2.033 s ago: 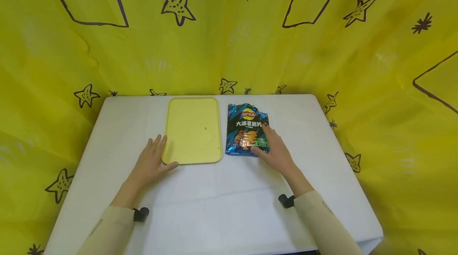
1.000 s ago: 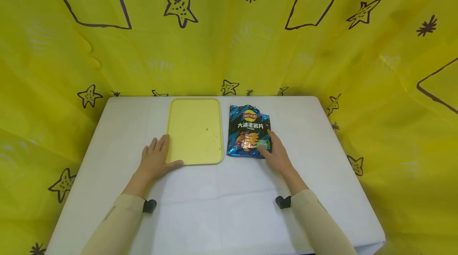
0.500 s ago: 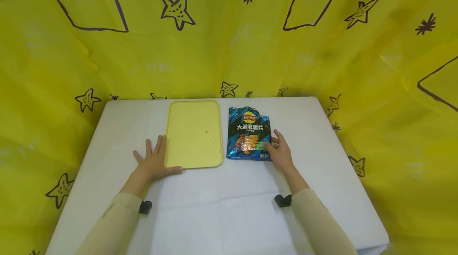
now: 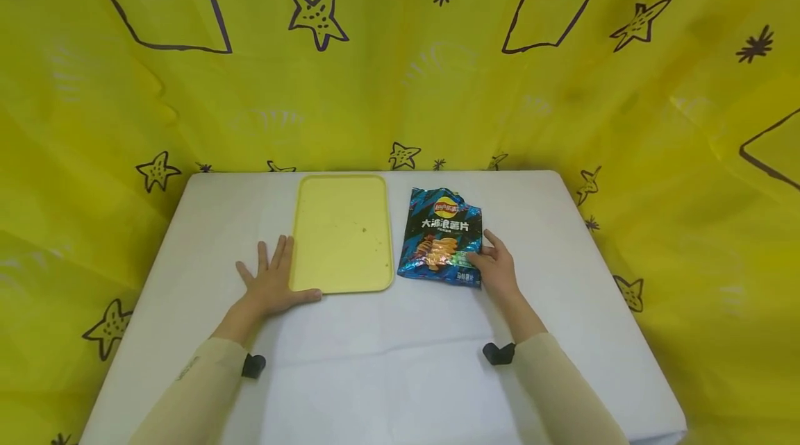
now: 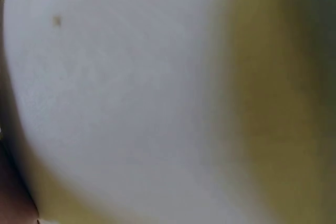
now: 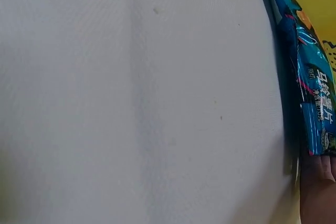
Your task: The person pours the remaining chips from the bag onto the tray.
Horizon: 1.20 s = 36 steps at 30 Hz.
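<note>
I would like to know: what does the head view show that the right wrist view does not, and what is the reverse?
Only the head view: the left hand, spread at the left edge of the yellow tray, the whole of that tray, and the round logo.
Only the right wrist view: small dark specks on the white cloth.
Both: the chip bag, the right hand at its edge, the cloth and the yellow backdrop.

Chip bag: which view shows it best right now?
The head view: the chip bag shows its printed front nearly whole, with the right hand pinching one edge. The right wrist view catches only part, cut off by the frame; the left wrist view shows none.
</note>
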Available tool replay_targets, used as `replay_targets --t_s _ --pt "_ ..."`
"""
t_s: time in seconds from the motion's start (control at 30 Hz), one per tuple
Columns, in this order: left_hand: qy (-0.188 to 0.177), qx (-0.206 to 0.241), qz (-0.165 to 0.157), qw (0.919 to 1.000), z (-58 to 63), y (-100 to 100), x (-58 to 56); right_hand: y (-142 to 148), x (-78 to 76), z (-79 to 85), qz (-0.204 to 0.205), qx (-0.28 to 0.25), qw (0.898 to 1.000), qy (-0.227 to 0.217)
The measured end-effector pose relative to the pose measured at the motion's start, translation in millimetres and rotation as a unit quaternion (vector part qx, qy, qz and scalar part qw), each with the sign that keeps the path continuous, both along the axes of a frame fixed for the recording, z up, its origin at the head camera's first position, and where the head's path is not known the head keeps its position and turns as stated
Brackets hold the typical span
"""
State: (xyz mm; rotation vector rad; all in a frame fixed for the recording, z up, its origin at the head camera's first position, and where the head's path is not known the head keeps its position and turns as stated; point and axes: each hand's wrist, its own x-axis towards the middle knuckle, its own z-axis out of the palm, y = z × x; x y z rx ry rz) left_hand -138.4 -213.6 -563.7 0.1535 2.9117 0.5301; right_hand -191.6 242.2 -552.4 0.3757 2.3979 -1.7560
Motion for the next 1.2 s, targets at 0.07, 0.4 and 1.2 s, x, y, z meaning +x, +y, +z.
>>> replay_targets --t_s 0.07,0.4,1.2 --pt "0.002 0.0 -0.003 1.0 -0.1 0.6 0.0 -1.0 1.3 0.3 -0.009 -0.018 1.0 -0.004" --pt "0.007 -0.003 -0.005 1.0 -0.7 0.1 -0.7 -10.8 -1.7 6.9 -0.043 -0.169 0.984 -0.041" --pt "0.011 0.001 -0.001 0.9999 -0.6 0.1 1.2 -26.3 2.8 55.4 0.034 -0.051 0.998 0.028"
